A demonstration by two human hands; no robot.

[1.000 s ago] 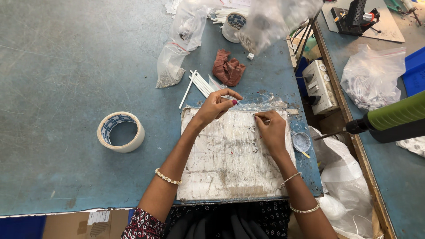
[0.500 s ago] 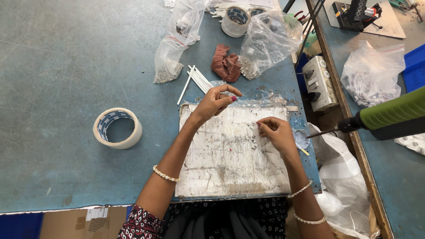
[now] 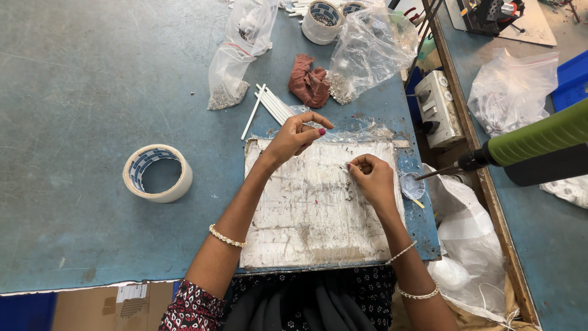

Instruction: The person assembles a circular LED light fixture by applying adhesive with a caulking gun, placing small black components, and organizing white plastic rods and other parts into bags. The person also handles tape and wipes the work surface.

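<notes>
A worn white work board (image 3: 306, 208), scratched and stained, lies on the blue table in front of me. My left hand (image 3: 295, 136) rests at the board's top edge, its fingers pinching the end of a thin white stick (image 3: 306, 124). My right hand (image 3: 371, 178) sits on the board's right part with its fingertips pressed together on something very small; what it is cannot be made out. A loose bunch of white sticks (image 3: 269, 105) lies just beyond the board.
A roll of tape (image 3: 157, 173) sits left of the board. Clear plastic bags (image 3: 240, 49) of small metal parts, a reddish rag (image 3: 309, 83) and more tape rolls (image 3: 323, 19) lie farther back. A green-handled power tool (image 3: 533, 141) hangs at the right, above a grey switch box (image 3: 436, 107).
My right hand has slid down and right across the board, away from the left hand. The left hand stays at the top edge.
</notes>
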